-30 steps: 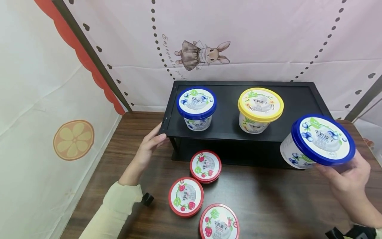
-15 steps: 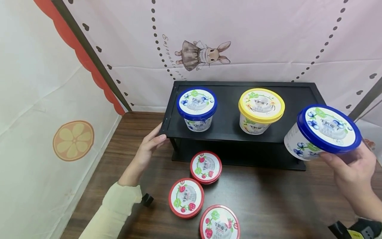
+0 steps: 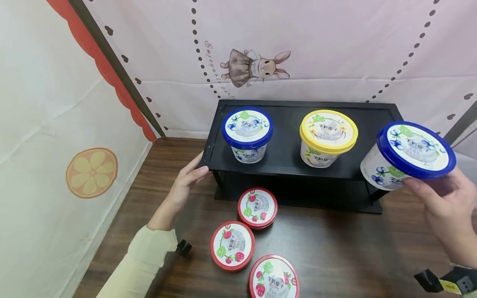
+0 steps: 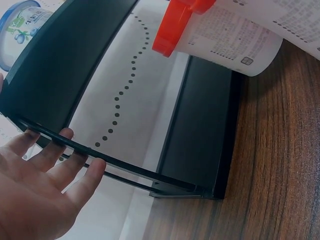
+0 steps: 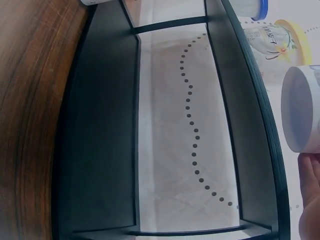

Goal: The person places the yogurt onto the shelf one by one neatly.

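Note:
A two-tier black shelf (image 3: 285, 140) stands on the wooden table. My left hand (image 3: 179, 194) holds its left front corner, thumb at the front; in the left wrist view, the fingers (image 4: 87, 187) lie against the side bar. My right hand (image 3: 449, 203) grips a blue-lidded blueberry tub (image 3: 384, 169), tilted and raised at the shelf's right front. In the right wrist view, the tub's base (image 5: 298, 110) shows beside the top tier. Another blue-lidded tub (image 3: 247, 134) sits at the top's left, and a yellow-lidded tub (image 3: 328, 138) right of centre.
Three red-lidded strawberry tubs stand on the table before the shelf: one nearest it (image 3: 257, 208), one left (image 3: 232, 246) and one at the front (image 3: 274, 278), cut by the frame. A printed cloth (image 3: 320, 45) hangs behind.
My right hand has lifted the blueberry tub up and to the right, away from the table. The left hand stays at the shelf's corner, and the other tubs have not moved.

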Action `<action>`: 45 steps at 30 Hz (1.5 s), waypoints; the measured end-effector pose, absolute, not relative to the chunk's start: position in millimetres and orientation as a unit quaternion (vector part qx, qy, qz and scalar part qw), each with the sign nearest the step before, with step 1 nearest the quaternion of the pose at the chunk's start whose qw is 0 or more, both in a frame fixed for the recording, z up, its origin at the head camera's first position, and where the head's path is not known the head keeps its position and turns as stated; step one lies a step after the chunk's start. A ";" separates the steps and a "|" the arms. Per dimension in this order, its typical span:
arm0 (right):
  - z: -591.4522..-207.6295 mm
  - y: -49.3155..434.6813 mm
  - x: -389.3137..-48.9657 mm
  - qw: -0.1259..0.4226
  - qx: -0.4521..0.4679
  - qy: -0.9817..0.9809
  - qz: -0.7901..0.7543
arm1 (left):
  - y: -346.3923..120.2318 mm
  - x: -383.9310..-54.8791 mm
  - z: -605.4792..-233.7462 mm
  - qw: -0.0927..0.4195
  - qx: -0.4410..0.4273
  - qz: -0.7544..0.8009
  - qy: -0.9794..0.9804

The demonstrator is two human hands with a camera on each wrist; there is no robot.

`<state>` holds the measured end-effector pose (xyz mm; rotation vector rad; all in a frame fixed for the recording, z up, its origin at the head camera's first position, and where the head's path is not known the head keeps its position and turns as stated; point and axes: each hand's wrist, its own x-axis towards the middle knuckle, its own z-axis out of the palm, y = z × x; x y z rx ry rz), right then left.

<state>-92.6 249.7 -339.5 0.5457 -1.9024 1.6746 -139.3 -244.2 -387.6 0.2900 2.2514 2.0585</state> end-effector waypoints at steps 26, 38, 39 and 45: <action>-327.9 250.1 -102.3 0.221 0.077 -0.834 0.499 | -243.5 -137.8 -386.0 0.038 0.095 0.670 0.735; -330.0 254.7 -108.6 0.200 0.063 -0.845 0.492 | -243.1 -138.4 -387.2 0.038 0.096 0.672 0.734; -329.7 255.0 -109.4 0.196 0.060 -0.847 0.490 | -243.2 -138.5 -387.1 0.037 0.097 0.672 0.733; -329.0 257.6 -112.2 0.156 0.038 -0.865 0.476 | -243.3 -138.8 -386.6 0.037 0.099 0.671 0.734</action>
